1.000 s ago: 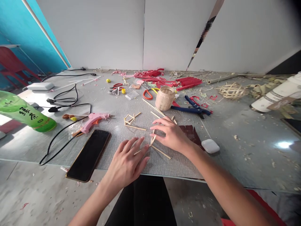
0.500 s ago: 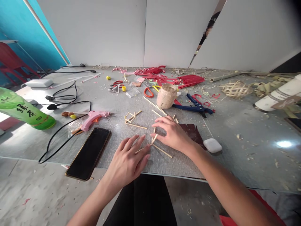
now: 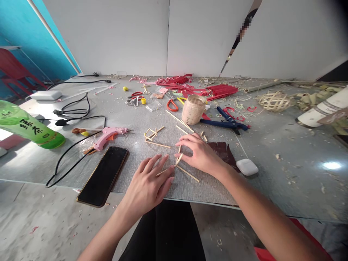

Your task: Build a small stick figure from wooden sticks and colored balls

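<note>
My left hand [image 3: 148, 185] lies flat on the grey table [image 3: 272, 152] with its fingers stretched out, the fingertips resting on a thin bamboo stick [image 3: 162, 172]. My right hand [image 3: 199, 152] rests beside it, fingers spread and slightly curled, touching short bamboo sticks [image 3: 178, 158] that meet the first stick at an angle. Another stick [image 3: 188, 174] runs out from under my right palm. A small glued frame of sticks [image 3: 152, 136] lies just beyond my hands.
A black phone [image 3: 103, 176] and a pink glue gun [image 3: 107, 136] with its black cable lie to the left, by a green bottle [image 3: 28, 127]. A woven cup [image 3: 193, 109], blue pliers [image 3: 224, 123], red strips [image 3: 217, 90], a woven ball [image 3: 273, 101] and a white earbud case [image 3: 247, 167] lie beyond and right.
Both hands stay on the sticks almost unmoved; the view has shifted slightly, and my right fingers have edged a little closer to the sticks.
</note>
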Available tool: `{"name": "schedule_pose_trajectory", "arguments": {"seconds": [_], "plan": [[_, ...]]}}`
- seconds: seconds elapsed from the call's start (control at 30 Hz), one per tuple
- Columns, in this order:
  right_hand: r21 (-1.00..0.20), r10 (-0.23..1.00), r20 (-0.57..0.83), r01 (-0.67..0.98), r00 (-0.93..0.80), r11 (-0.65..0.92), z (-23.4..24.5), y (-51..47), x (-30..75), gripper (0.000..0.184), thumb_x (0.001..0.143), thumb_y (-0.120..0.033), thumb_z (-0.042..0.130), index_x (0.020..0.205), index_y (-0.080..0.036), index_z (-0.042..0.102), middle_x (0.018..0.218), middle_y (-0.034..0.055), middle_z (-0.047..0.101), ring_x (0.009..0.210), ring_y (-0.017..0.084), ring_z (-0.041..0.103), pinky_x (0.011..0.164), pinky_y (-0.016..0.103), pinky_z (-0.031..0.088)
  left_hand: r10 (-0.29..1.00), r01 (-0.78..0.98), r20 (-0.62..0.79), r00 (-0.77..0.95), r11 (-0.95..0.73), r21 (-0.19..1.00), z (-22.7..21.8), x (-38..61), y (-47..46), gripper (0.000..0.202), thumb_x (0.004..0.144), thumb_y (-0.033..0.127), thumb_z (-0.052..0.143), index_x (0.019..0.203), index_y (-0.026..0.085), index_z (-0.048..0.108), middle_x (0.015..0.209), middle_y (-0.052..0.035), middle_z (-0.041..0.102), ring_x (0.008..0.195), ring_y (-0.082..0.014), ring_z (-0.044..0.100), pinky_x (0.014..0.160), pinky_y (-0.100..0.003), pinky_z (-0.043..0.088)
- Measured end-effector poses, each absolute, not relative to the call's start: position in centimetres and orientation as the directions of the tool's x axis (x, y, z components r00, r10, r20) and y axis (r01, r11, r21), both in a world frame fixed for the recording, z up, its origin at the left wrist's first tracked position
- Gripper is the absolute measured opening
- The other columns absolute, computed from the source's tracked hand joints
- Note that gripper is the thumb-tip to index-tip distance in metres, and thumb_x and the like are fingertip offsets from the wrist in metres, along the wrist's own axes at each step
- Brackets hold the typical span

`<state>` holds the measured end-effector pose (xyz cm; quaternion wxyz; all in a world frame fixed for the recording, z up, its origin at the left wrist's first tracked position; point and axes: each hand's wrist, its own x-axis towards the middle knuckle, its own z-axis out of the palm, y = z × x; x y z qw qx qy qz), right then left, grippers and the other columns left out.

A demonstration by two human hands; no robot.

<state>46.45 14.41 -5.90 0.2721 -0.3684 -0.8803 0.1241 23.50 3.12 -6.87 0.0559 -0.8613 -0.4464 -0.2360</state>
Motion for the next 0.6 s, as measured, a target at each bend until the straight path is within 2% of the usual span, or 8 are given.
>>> {"name": "schedule_pose_trajectory", "arguments": {"seconds": [0.17, 0.27, 0.37, 0.43, 0.5, 0.6], "plan": [[-0.396, 0.689, 0.455, 0.565, -0.563, 0.724, -5.6, 14.6, 46.6, 0.028, 0.093, -0.036, 0.076, 0.115, -0.021, 0.070, 0.120, 0.0103, 0.072, 0.117, 0.028, 0.062, 0.104, 0.048, 0.051, 0.723, 0.796, 0.531, 0.443, -0.589, 0.139, -7.3, 23.4, 2.8, 0.035, 0.101, 0.023, 0.060, 0.136, 0.017, 0.064, 0.140, -0.0129, 0.068, 0.134, -0.0334, 0.059, 0.104, -0.051, 0.053], [-0.437, 0.715, 0.506, 0.572, -0.482, 0.694, -5.0, 14.8, 46.9, 0.017, 0.101, -0.035, 0.063, 0.100, -0.020, 0.071, 0.103, 0.0071, 0.076, 0.102, 0.024, 0.065, 0.095, 0.041, 0.051, 0.739, 0.808, 0.562, 0.371, -0.555, 0.196, -7.3, 23.4, 2.7, 0.024, 0.100, 0.019, 0.059, 0.122, 0.017, 0.068, 0.130, -0.0127, 0.073, 0.130, -0.0333, 0.062, 0.101, -0.050, 0.054], [-0.526, 0.823, 0.376, 0.633, -0.427, 0.569, -4.2, 14.8, 47.3, 0.041, 0.107, -0.042, 0.050, 0.077, -0.021, 0.068, 0.072, 0.0024, 0.070, 0.071, 0.018, 0.062, 0.072, 0.034, 0.046, 0.758, 0.807, 0.550, 0.350, -0.542, 0.233, -7.1, 23.4, 2.6, 0.015, 0.099, 0.018, 0.058, 0.108, 0.018, 0.070, 0.127, -0.0122, 0.073, 0.129, -0.0333, 0.062, 0.101, -0.050, 0.053], [-0.568, 0.865, 0.259, 0.656, -0.431, 0.497, -3.9, 14.7, 47.4, 0.052, 0.108, -0.048, 0.044, 0.071, -0.021, 0.069, 0.064, 0.0014, 0.067, 0.061, 0.016, 0.059, 0.065, 0.033, 0.042, 0.769, 0.795, 0.524, 0.367, -0.552, 0.253, -6.9, 23.3, 2.5, 0.014, 0.099, 0.018, 0.057, 0.105, 0.019, 0.070, 0.128, -0.0121, 0.073, 0.129, -0.0330, 0.062, 0.102, -0.050, 0.053], [-0.607, 0.870, 0.207, 0.639, -0.447, 0.473, -3.8, 14.5, 47.3, 0.055, 0.108, -0.051, 0.042, 0.073, -0.022, 0.073, 0.069, 0.0026, 0.071, 0.064, 0.016, 0.063, 0.068, 0.033, 0.044, 0.774, 0.775, 0.493, 0.397, -0.571, 0.272, -6.8, 23.3, 2.5, 0.014, 0.099, 0.020, 0.058, 0.106, 0.020, 0.070, 0.129, -0.0118, 0.072, 0.130, -0.0328, 0.061, 0.102, -0.050, 0.053], [-0.693, 0.860, 0.172, 0.562, -0.481, 0.453, -3.8, 14.3, 46.9, 0.054, 0.109, -0.052, 0.040, 0.084, -0.022, 0.078, 0.085, 0.0050, 0.078, 0.081, 0.018, 0.071, 0.081, 0.035, 0.049, 0.769, 0.742, 0.449, 0.455, -0.606, 0.286, -6.5, 23.2, 2.4, 0.017, 0.099, 0.023, 0.060, 0.110, 0.022, 0.072, 0.134, -0.0106, 0.070, 0.134, -0.0328, 0.059, 0.103, -0.051, 0.052]]}}
